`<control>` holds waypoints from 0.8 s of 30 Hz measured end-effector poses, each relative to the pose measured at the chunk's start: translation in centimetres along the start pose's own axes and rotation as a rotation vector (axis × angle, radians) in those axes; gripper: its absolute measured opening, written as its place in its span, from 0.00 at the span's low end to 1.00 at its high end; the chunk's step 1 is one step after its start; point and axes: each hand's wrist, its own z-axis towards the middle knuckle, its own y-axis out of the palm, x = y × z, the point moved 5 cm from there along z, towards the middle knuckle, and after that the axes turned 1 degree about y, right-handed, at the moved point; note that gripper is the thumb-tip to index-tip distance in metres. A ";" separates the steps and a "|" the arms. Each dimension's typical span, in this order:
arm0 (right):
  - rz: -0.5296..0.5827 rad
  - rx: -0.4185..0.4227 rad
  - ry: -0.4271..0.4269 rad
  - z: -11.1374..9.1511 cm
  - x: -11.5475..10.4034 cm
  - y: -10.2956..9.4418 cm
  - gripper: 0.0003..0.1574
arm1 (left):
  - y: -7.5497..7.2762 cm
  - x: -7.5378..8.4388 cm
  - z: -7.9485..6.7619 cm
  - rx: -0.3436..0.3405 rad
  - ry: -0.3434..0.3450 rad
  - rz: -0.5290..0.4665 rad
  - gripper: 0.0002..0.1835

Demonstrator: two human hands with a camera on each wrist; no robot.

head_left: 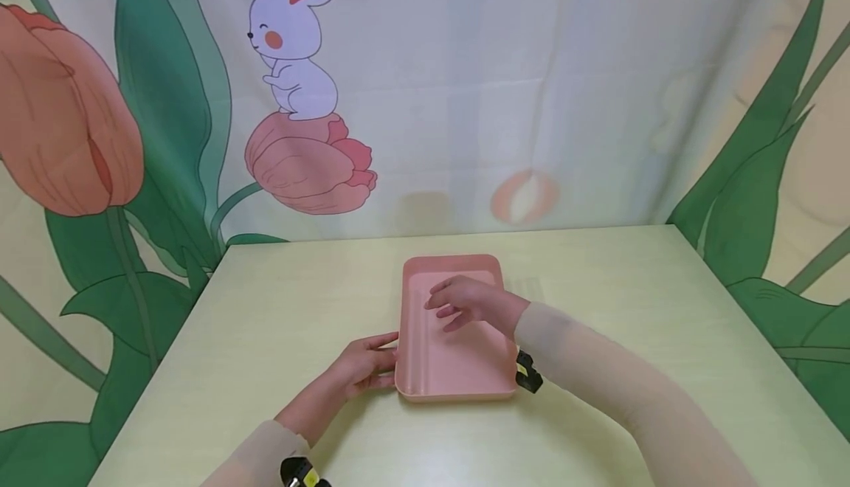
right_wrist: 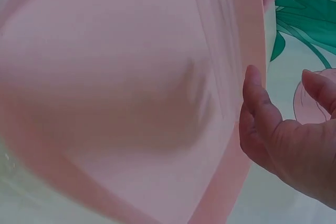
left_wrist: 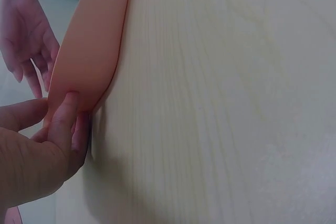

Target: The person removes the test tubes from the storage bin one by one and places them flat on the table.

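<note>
A shallow pink rectangular tray [head_left: 458, 369] lies lengthwise on the pale wooden table, its far end toward the cloth backdrop. At its left side, my left hand [head_left: 367, 364] touches the outer wall with spread fingers; in the left wrist view the fingertips [left_wrist: 71, 98] rest against that wall near a rounded corner. Over the tray's inside hovers my right hand [head_left: 465, 301], its fingers loosely bent and apart from one another. Nothing is between them. A blurred shadow of the arm falls on the tray floor [right_wrist: 105, 35] in the right wrist view.
The pale wood-grain table [head_left: 319, 288] surrounds the tray. Behind it hangs a cloth backdrop [head_left: 451, 103] printed with a rabbit and tulips, which also reaches down along both sides. Black wrist devices [head_left: 529, 372] are strapped over beige sleeves [head_left: 598, 372].
</note>
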 end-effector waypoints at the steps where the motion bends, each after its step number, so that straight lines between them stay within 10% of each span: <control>1: 0.002 0.001 0.003 0.2 0.1 0.2 0.38 | 0.0 0.0 0.0 0.007 -0.003 -0.001 0.27; 24: -0.027 0.097 0.039 1.9 1.6 1.2 0.30 | -0.2 -0.1 0.0 -0.007 -0.004 0.003 0.27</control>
